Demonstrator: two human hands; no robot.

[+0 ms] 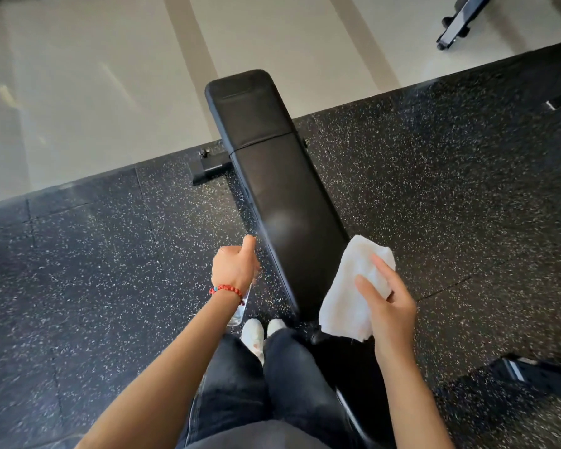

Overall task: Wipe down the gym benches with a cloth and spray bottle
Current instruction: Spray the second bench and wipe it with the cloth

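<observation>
A black padded gym bench (pixel 272 170) runs away from me in the middle of the view, with a pale hazy patch on its near pad. My left hand (pixel 235 265) is closed around a clear spray bottle (pixel 240 311) just left of the bench's near end; most of the bottle is hidden under the hand and wrist. My right hand (pixel 389 303) grips a folded white cloth (pixel 353 296) at the bench's near right corner, held slightly above the pad edge.
Black speckled rubber flooring (pixel 110 270) surrounds the bench and meets pale smooth flooring (pixel 94 92) beyond. The bench's foot bar (pixel 208 168) sticks out to the left. Another machine's black base (pixel 460 24) stands far right. My legs and white shoes (pixel 256 332) are at the near end.
</observation>
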